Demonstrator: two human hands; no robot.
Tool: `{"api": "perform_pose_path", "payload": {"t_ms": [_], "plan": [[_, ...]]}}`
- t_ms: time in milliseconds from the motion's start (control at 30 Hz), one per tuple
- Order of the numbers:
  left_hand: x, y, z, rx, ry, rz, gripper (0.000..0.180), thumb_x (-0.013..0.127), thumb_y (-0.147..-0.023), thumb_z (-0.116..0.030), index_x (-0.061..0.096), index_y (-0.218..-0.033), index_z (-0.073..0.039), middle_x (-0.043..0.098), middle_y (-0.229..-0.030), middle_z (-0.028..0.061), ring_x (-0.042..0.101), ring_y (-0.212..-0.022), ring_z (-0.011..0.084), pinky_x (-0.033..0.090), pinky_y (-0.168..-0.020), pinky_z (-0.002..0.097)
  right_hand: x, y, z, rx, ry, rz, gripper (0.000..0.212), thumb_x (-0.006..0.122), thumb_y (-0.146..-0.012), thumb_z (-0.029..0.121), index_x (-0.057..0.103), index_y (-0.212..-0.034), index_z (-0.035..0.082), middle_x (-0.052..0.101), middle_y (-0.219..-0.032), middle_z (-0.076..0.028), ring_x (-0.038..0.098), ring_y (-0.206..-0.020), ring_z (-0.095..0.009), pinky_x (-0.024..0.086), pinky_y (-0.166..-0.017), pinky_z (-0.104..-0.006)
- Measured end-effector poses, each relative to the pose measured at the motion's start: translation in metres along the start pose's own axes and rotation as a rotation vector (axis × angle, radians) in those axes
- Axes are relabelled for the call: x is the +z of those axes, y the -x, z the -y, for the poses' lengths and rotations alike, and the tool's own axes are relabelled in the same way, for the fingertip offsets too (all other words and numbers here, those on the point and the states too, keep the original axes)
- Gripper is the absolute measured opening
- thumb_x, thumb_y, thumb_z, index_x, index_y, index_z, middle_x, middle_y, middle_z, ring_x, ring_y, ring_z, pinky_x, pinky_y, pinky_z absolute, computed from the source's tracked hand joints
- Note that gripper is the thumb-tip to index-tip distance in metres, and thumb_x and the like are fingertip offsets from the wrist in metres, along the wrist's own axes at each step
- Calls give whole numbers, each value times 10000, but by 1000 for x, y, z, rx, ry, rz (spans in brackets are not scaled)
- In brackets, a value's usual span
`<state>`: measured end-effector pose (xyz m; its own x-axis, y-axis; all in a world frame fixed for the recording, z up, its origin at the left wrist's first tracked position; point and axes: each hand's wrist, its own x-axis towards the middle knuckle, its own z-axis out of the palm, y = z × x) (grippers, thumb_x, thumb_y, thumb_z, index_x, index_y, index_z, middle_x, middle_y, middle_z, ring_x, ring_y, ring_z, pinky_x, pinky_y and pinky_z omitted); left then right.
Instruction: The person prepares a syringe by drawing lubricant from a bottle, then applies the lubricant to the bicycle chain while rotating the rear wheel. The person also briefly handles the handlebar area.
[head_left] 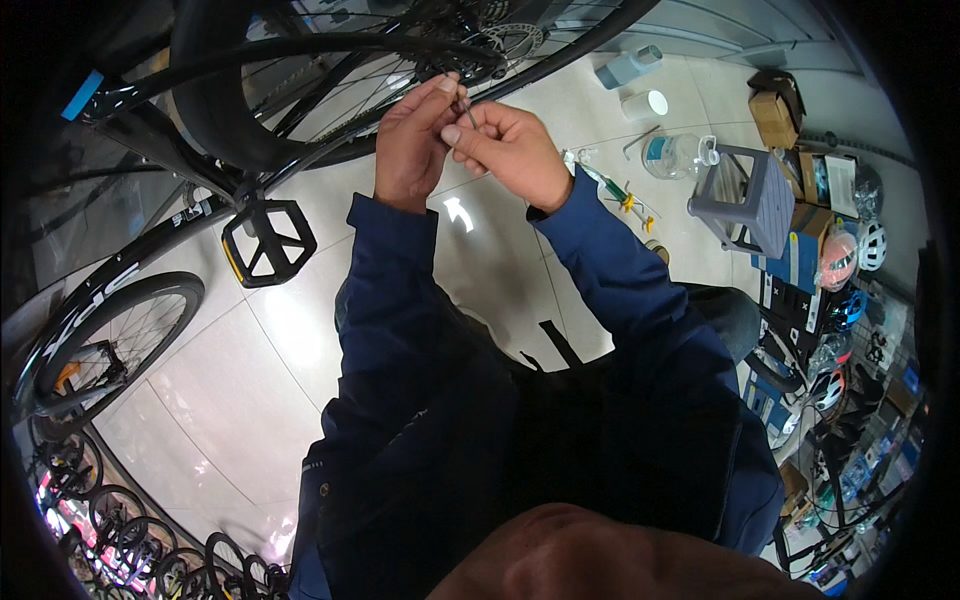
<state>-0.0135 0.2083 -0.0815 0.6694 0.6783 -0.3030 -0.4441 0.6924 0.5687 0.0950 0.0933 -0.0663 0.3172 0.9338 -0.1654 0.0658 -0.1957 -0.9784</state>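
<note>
A black bicycle [152,143] fills the upper left, its spoked wheel near my hands. My left hand [408,150] is just below the wheel's hub, with thumb and fingers pinched together. What those fingers hold, if anything, is too small to tell. Close beside it on the right, my right hand [518,152] pinches a thin dark rod [469,112] between thumb and fingers. The rod runs up toward the left fingertips. Beyond both hands sits a disc brake rotor [518,42]. A black platform pedal [268,243] hangs to the left of my left forearm.
On the tiled floor at right are a clear bottle [628,67], a white cup [645,105], a plastic jug [672,157], an L-shaped hex key [640,143] and yellow-green handled tools [625,199]. A grey step stool [742,205] stands beside boxes and helmets [872,246]. More bicycles [130,535] line the lower left.
</note>
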Motion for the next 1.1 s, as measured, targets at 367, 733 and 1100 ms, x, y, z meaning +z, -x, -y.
{"api": "perform_pose_path", "payload": {"t_ms": [367, 733, 1100], "plan": [[-8, -5, -4, -64, -2, 63, 250, 728, -980, -115, 691, -1188, 19, 731, -1034, 85, 705, -925, 168, 583, -825, 286, -42, -16, 44, 332, -231, 309, 358, 665, -1032, 387, 744, -1196, 79, 746, -905, -35, 646, -774, -90, 544, -724, -246], [-15, -12, 0, -104, -22, 56, 216, 627, -1046, -130, 681, -1194, 18, 728, -1081, 108, 717, -992, 203, 595, -894, 330, -46, -25, 64, 269, 221, 351, 376, 613, -1063, 381, 728, -1184, 44, 761, -1013, -75, 731, -941, -143, 558, -771, -274], [-1, -3, -4, -50, -100, 34, 238, 638, -1036, -109, 678, -1223, 32, 743, -1126, 149, 725, -988, 216, 593, -900, 331, -57, -44, 4, 482, -584, 442, 378, 634, -1059, 305, 653, -1338, 52, 703, -1172, -35, 674, -1117, -161, 526, -1065, -377]]}}
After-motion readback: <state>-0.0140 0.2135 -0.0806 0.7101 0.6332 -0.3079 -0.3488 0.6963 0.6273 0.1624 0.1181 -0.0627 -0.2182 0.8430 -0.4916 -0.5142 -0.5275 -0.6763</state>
